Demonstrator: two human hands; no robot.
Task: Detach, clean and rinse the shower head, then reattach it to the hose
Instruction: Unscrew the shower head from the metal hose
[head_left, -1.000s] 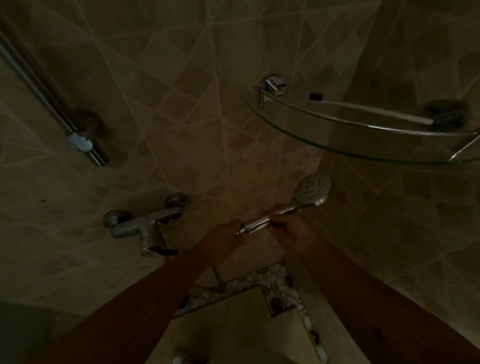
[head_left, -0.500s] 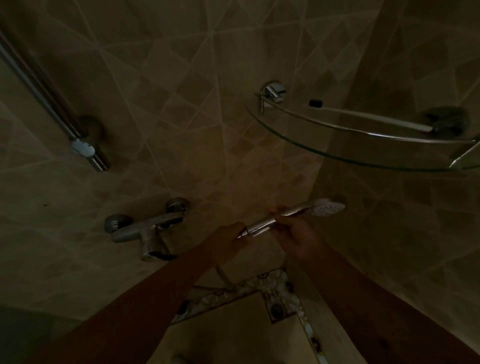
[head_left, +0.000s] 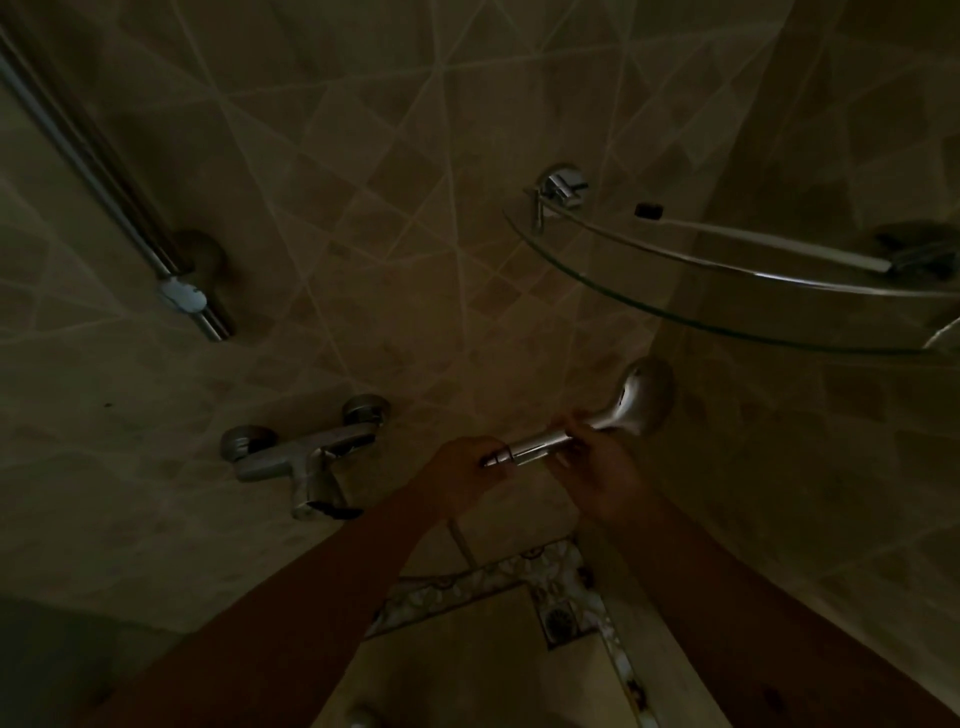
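Since the frame a second earlier, the shower head (head_left: 641, 397) had been turned about its handle: its nozzle face, which had looked toward the camera, now faced away, and only the smooth chrome back showed. It was held out in front of the tiled corner, below the curved glass shelf (head_left: 727, 325) and to the right of the wall mixer tap (head_left: 296, 457), with its round head up and to the right and its handle slanting down to the left. The right hand (head_left: 597, 475) gripped the handle with fingers curled round it, just below the neck. The left hand (head_left: 460, 470) pinched the hose nut (head_left: 497, 459) at the handle's lower end, fingers closed about it. A narrow seam showed between nut and handle, but whether the two were separated could not be told in the dim light. The hose (head_left: 464, 545) dropped from under the left hand toward the floor. On the left wall ran the slanted riser rail (head_left: 104, 171), and a toothbrush (head_left: 769, 244) lay on the shelf. The floor drain (head_left: 558, 621) sat between the forearms.
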